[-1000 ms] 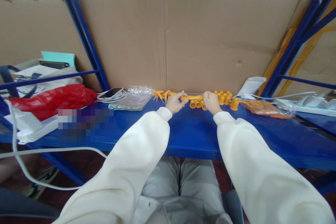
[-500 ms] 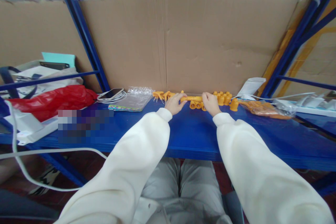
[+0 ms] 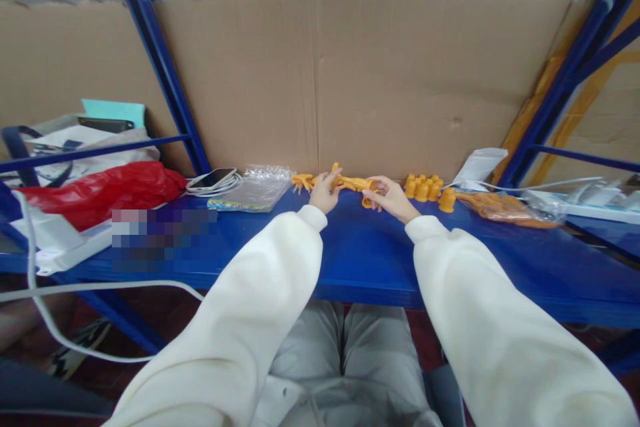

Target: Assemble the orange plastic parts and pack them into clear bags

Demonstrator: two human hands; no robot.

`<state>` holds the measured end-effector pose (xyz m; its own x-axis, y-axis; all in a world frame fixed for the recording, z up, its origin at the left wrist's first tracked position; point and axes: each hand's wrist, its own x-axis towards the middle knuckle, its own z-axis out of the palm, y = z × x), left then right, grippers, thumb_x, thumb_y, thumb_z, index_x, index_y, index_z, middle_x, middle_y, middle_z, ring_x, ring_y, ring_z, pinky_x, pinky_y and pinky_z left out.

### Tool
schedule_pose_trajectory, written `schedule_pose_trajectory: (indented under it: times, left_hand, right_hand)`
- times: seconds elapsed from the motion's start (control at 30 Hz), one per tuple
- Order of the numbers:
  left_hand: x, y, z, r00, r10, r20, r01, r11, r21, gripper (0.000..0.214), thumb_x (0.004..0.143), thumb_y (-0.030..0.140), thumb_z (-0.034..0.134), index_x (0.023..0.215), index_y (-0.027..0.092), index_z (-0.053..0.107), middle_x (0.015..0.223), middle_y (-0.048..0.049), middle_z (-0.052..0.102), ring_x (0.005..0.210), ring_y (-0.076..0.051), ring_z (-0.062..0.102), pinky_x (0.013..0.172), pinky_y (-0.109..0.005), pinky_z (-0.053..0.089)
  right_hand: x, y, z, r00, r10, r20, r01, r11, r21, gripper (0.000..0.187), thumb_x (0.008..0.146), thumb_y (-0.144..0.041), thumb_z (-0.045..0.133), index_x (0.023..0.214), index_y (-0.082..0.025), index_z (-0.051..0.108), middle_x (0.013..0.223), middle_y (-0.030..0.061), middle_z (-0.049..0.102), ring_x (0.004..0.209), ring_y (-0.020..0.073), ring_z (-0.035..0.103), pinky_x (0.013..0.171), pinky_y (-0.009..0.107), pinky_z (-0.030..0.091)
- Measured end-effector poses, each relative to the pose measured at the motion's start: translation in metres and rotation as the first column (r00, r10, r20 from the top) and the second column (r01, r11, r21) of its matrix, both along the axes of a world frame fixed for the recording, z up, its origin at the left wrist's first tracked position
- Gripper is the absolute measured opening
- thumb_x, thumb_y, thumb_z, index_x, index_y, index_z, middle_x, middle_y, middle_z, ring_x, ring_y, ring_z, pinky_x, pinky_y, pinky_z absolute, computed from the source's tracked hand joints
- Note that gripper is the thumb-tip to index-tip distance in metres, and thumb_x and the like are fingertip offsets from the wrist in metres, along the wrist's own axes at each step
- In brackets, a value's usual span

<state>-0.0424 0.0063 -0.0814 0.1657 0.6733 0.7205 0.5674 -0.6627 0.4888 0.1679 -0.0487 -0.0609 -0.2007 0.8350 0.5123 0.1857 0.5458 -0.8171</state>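
An orange part (image 3: 356,183) spans between the hands over the tabletop (image 3: 367,257): left hand (image 3: 325,194) loosely curled at one end, right hand (image 3: 391,197) with bent fingers at the other; whether either grips, I cannot tell.

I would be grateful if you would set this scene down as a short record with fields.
Left hand: the left hand is at the left end of a long yellow piece; grip unclear
Right hand: the right hand is at that piece's right end, beside a round yellow part; grip unclear
Right of hands: clustered yellow caps, one separate cap, a clear bag of yellow pieces
Left of hands: a flat clear packet, a phone, a red bag
Surface: blue table
Behind: cardboard
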Motion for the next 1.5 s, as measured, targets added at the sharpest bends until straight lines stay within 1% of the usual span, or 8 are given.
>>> schedule_pose_trajectory:
  times: [0.13, 0.3, 0.47, 0.63, 0.8, 1.1, 1.3, 1.5]
  left_hand:
    - [0.002, 0.000, -0.001, 0.995, -0.094, 0.015, 0.093, 0.996, 0.016, 0.072, 0.081, 0.010, 0.059, 0.149, 0.028, 0.045, 0.152, -0.0113, 0.042, 0.143, -0.027, 0.041, 0.118, -0.046, 0.039]
    - [0.004, -0.009, 0.000, 0.986, -0.050, -0.160, 0.040, 0.997, -0.066, 0.078, 0.078, 0.011, 0.063, 0.151, 0.025, 0.041, 0.162, -0.0147, 0.030, 0.149, -0.031, 0.035, 0.123, -0.052, 0.029]
    - [0.006, -0.013, 0.003, 0.955, -0.038, -0.294, 0.005, 0.994, -0.112, 0.058, 0.080, 0.013, 0.063, 0.137, 0.019, 0.056, 0.154, -0.0161, 0.044, 0.144, -0.031, 0.043, 0.122, -0.052, 0.031]
    - [0.009, -0.015, 0.006, 0.930, -0.043, -0.366, -0.002, 0.993, -0.121, 0.037, 0.080, 0.012, 0.063, 0.116, 0.018, 0.069, 0.137, -0.0135, 0.062, 0.134, -0.027, 0.055, 0.119, -0.048, 0.038]
    - [0.009, -0.015, 0.006, 0.903, -0.080, -0.423, 0.027, 0.991, -0.128, 0.027, 0.080, 0.013, 0.064, 0.105, 0.018, 0.073, 0.124, -0.0112, 0.070, 0.123, -0.026, 0.062, 0.115, -0.049, 0.042]
    - [0.008, -0.016, 0.008, 0.892, -0.111, -0.439, 0.054, 0.989, -0.139, 0.024, 0.081, 0.013, 0.063, 0.102, 0.018, 0.074, 0.121, -0.0102, 0.073, 0.120, -0.026, 0.065, 0.112, -0.048, 0.046]
    - [0.006, -0.014, 0.006, 0.894, -0.128, -0.430, 0.083, 0.989, -0.122, 0.025, 0.080, 0.014, 0.063, 0.101, 0.020, 0.075, 0.117, -0.0080, 0.075, 0.119, -0.026, 0.066, 0.110, -0.048, 0.048]
    - [0.006, -0.017, 0.007, 0.904, -0.134, -0.405, 0.079, 0.986, -0.150, 0.035, 0.081, 0.013, 0.062, 0.114, 0.020, 0.073, 0.124, -0.0092, 0.072, 0.119, -0.026, 0.066, 0.109, -0.048, 0.050]
  right_hand:
    - [0.001, 0.007, -0.004, 0.998, -0.056, -0.010, 0.056, 0.997, 0.060, 0.058, 0.069, -0.057, 0.079, 0.110, -0.020, 0.061, 0.090, 0.0056, 0.070, 0.055, 0.0125, 0.058, 0.043, 0.024, 0.046]
    - [0.011, 0.017, -0.008, 0.921, -0.371, 0.122, 0.334, 0.910, 0.244, 0.047, 0.078, -0.040, 0.069, 0.119, -0.017, 0.063, 0.102, 0.0098, 0.071, 0.075, 0.0198, 0.065, 0.067, 0.034, 0.055]
    - [0.021, 0.021, -0.009, 0.805, -0.533, 0.262, 0.430, 0.827, 0.363, 0.041, 0.081, -0.029, 0.063, 0.120, -0.018, 0.065, 0.114, 0.0126, 0.070, 0.096, 0.0264, 0.066, 0.082, 0.040, 0.055]
    - [0.023, 0.016, -0.009, 0.699, -0.572, 0.430, 0.441, 0.817, 0.371, 0.045, 0.084, -0.021, 0.060, 0.128, -0.020, 0.064, 0.122, 0.0137, 0.067, 0.106, 0.0281, 0.066, 0.093, 0.043, 0.052]
    - [0.019, 0.012, -0.009, 0.565, -0.528, 0.635, 0.475, 0.837, 0.273, 0.046, 0.083, -0.020, 0.064, 0.129, -0.024, 0.065, 0.131, 0.0141, 0.065, 0.123, 0.0336, 0.060, 0.100, 0.050, 0.048]
    - [0.023, 0.022, -0.011, 0.625, -0.522, 0.581, 0.512, 0.835, 0.199, 0.041, 0.088, -0.016, 0.057, 0.126, -0.023, 0.068, 0.116, 0.0097, 0.075, 0.109, 0.0260, 0.069, 0.098, 0.044, 0.052]
    - [0.042, 0.029, -0.013, 0.680, -0.453, 0.576, 0.424, 0.884, 0.195, 0.033, 0.087, -0.016, 0.056, 0.109, -0.024, 0.079, 0.110, 0.0072, 0.078, 0.109, 0.0271, 0.070, 0.097, 0.042, 0.053]
    - [0.048, 0.033, -0.012, 0.695, -0.333, 0.637, 0.341, 0.933, 0.117, 0.040, 0.085, -0.008, 0.052, 0.114, -0.020, 0.078, 0.119, 0.0068, 0.075, 0.118, 0.0247, 0.068, 0.103, 0.038, 0.051]
